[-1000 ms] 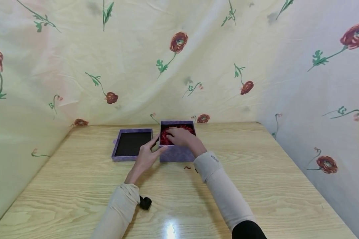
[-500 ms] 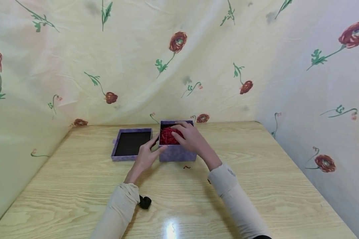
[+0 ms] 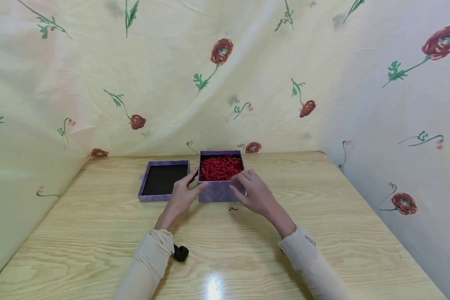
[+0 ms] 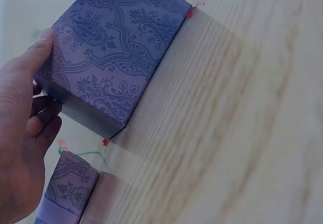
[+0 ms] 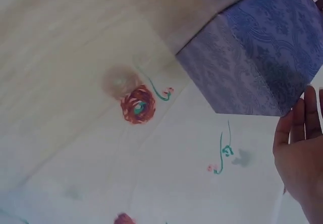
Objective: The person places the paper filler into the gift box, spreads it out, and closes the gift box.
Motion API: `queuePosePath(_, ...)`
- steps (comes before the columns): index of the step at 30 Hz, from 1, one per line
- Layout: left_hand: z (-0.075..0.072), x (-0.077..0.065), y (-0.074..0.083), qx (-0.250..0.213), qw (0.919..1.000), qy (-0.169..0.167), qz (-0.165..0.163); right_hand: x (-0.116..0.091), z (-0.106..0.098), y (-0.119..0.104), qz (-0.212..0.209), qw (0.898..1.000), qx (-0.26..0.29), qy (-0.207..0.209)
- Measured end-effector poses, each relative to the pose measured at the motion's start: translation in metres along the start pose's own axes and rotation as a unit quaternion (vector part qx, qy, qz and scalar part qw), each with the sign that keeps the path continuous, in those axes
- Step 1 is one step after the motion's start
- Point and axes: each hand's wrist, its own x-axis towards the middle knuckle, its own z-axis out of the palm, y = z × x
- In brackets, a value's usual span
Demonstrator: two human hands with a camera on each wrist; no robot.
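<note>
A purple patterned box (image 3: 213, 193) stands near the back of the table, filled with crinkled red paper shreds (image 3: 220, 168). My left hand (image 3: 181, 196) holds its front left corner, thumb on the front face and fingers along the side, as the left wrist view of the box (image 4: 113, 52) shows. At the front right corner is my right hand (image 3: 256, 192), fingers loosely bent and holding nothing visible. In the right wrist view its fingertips are right at the edge of the box (image 5: 262, 57). The matching lid (image 3: 154, 198), black inside, lies upturned at the left.
One loose red shred (image 3: 233, 209) lies on the wooden table (image 3: 225, 237) in front of the box. A small black object (image 3: 181, 253) shows beside my left cuff. Flowered cloth (image 3: 165, 83) hangs behind the table and along both sides.
My right hand has come out of the box's red shreds and moved right and toward me to the front right corner, uncovering the filling. My left hand stays at its corner.
</note>
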Motion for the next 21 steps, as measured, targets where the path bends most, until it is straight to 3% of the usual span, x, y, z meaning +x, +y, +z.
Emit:
queuePosePath(7,0.002,-0.001,-0.001,-0.009,1.0000,-0.003,-0.001,-0.016,-0.010,-0.002,-0.035,0.999,-0.018,-0.013)
queuePosePath(11,0.001,-0.001,-0.002,-0.017,0.9998,-0.013,-0.002,-0.024,-0.013,-0.004,-0.030,0.997,-0.001,-0.076)
queuePosePath(16,0.001,0.000,-0.003,-0.020,0.9997,-0.011,0.003,-0.033,-0.012,-0.005,0.017,0.985,-0.013,-0.174)
queuePosePath(21,0.001,0.000,-0.003,-0.019,0.9998,-0.009,0.006,-0.041,-0.005,-0.002,0.030,0.974,-0.028,-0.225)
